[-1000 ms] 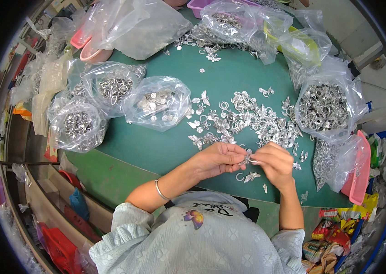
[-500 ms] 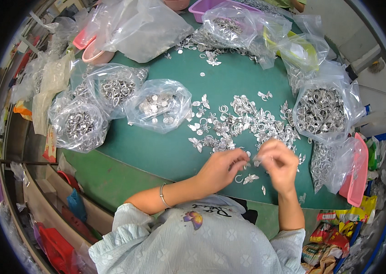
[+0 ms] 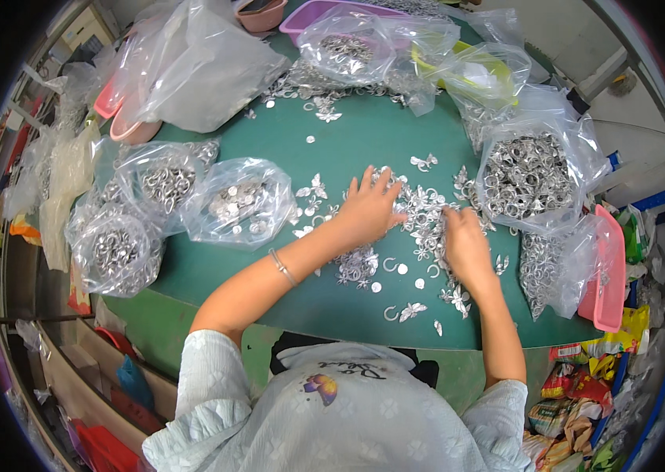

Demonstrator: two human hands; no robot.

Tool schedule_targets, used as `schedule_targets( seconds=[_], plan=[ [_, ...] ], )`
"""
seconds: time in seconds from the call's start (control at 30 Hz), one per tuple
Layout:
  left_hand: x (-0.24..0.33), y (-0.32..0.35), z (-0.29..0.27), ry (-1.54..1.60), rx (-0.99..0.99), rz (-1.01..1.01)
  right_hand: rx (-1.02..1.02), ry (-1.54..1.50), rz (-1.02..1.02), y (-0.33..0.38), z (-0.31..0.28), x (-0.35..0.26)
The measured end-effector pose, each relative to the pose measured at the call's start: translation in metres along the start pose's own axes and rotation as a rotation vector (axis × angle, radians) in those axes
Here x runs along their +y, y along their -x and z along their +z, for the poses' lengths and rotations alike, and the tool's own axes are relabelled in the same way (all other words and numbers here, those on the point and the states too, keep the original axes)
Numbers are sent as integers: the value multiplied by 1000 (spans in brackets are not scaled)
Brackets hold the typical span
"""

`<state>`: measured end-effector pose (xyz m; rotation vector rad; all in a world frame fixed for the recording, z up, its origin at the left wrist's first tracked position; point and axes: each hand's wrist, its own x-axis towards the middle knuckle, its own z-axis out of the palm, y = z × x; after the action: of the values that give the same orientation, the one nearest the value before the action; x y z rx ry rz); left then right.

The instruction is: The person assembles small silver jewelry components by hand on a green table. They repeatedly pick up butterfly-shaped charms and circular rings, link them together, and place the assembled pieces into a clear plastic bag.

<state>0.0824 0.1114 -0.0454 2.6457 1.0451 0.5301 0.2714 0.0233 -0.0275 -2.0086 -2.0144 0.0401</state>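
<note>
Obs.: landmark is the loose pile of small silver metal pieces [image 3: 427, 216] spread on the green table [image 3: 364, 134], made up of butterfly-shaped bits with a few rings and discs at its near edge. Left hand [image 3: 365, 211] lies flat on the left part of the pile, palm down, fingers spread wide and pointing away from the person; nothing is gripped in it that can be seen. A thin bracelet [image 3: 283, 267] sits on the left forearm, nearer the person than the pile. Right hand [image 3: 465, 244] rests on the right part of the pile, fingers curled down into the pieces; whether it pinches one cannot be told from this view. The two hands are near each other but apart, with pieces showing between them. Just right of the pile: a clear bag of metal rings [image 3: 528, 177], mouth open. Further right of the pile, at the table edge: a pink tray [image 3: 609, 271]. Left of the pile: a clear bag of small silver discs [image 3: 238, 203], and beyond it two more clear bags of rings [image 3: 116, 248]. Beyond the pile, at the far side of the table: a purple tub [image 3: 309, 13] with filled bags lying on it.
</note>
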Motion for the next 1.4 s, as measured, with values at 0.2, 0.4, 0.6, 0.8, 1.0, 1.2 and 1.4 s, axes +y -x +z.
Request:
schedule_targets(
  seconds=[0.2, 0.4, 0.6, 0.8, 1.0, 1.2, 1.4],
  plan=[
    [-1, 37, -21, 49, -206, 286, -111, -116, -330, 35, -12, -15],
    [-8, 40, -35, 211, -187, 274, 75, -312, -20, 10, -29, 11],
    [25, 3, -2, 93, -116, 279, 19, 13, 114, -13, -15, 14],
    [20, 17, -11, 84, -225, 326, 147, -757, 324, 5, -45, 48],
    [35, -17, -2, 271, -100, 260, 450, 333, 252, -31, -86, 58],
    [51, -84, 50, 148, 111, 277, 322, 106, -27, -22, -67, 43],
    [50, -106, 66, 164, -102, 348, 231, 358, -113, -7, -56, 68]
  ],
)
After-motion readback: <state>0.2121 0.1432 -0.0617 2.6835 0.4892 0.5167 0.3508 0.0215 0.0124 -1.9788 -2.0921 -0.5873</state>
